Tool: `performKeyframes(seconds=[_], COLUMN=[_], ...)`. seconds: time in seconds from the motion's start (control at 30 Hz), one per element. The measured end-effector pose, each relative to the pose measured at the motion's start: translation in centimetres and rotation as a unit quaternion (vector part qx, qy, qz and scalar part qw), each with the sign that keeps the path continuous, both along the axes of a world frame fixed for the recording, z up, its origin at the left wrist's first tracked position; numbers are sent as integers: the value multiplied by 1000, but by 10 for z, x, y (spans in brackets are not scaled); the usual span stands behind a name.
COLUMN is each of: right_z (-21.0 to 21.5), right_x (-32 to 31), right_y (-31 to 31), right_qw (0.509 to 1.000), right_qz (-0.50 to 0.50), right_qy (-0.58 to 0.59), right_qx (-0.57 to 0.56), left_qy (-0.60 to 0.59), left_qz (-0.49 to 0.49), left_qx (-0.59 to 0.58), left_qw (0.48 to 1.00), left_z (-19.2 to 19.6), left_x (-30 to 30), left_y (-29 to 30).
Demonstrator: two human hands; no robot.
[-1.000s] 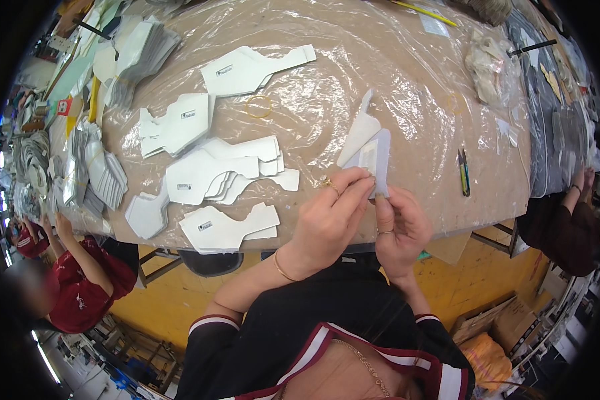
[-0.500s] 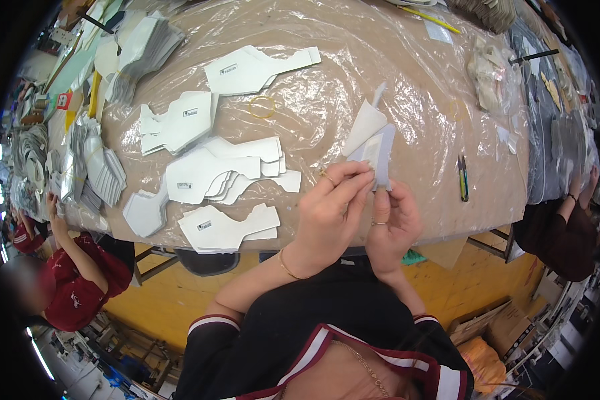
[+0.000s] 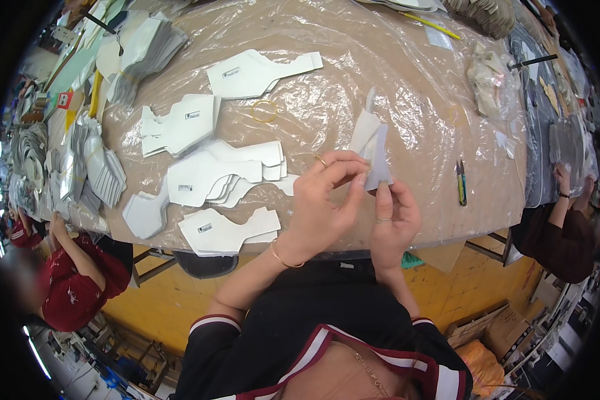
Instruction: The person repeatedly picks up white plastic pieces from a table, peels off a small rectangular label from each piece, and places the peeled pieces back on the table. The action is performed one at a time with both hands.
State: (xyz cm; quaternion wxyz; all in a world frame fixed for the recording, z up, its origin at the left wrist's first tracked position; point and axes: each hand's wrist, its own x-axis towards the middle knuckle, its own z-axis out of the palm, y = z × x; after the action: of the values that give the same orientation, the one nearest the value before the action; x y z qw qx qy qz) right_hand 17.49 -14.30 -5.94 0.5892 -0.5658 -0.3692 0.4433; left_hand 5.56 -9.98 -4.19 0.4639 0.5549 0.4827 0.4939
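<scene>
My left hand [image 3: 332, 200] and my right hand [image 3: 395, 215] are close together over the near part of the table, both closed. Between the right thumb and fingers is the lower end of a pale grey cut piece [image 3: 380, 160] of thin sheet material. The left fingertips pinch at the base of an off-white flap [image 3: 365, 133] beside it; whether the two are one folded piece I cannot tell. A narrow strip points away from me at the top. To the left lie small stacks of white cut pieces [image 3: 213, 175], some with a dark printed mark.
Clear plastic sheeting covers the brown table [image 3: 327, 67]. Thread snips [image 3: 461, 183] lie to the right, a yellow rubber band [image 3: 265, 111] by the stacks. Bundled pieces [image 3: 147, 57] crowd the far left, a plastic bag [image 3: 492, 79] the right. People work at both sides.
The grey piece and off-white flap have turned and now show narrower. My left fingers have shifted slightly left and their grip on the flap has changed; the right hand stays nearly in place.
</scene>
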Motion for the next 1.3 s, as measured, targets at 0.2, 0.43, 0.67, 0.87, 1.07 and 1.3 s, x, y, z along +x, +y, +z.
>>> performKeyframes(seconds=[0.2,0.43,0.67,0.87,1.07,1.3], right_z=[7,6,4,-1,-2,-7], right_x=[3,4,4,9,10,16], right_y=[6,6,7,8,7,10], right_qw=[998,997,995,995,996,994], right_qz=[51,57,59,57,59,74], right_qy=[39,53,71,62,36,57], right_qx=[-20,-30,-32,-52,-64,-57], left_qy=[25,37,109,184,152,-119], left_qz=[-56,-39,-9,1,9,-18], left_qx=[-8,-13,50,113,102,-142], left_qw=[998,998,993,977,983,982], left_z=[-1,0,-6,-16,-20,-24], left_x=[-18,-15,-7,2,6,-13], left_y=[9,7,2,-7,-7,6])
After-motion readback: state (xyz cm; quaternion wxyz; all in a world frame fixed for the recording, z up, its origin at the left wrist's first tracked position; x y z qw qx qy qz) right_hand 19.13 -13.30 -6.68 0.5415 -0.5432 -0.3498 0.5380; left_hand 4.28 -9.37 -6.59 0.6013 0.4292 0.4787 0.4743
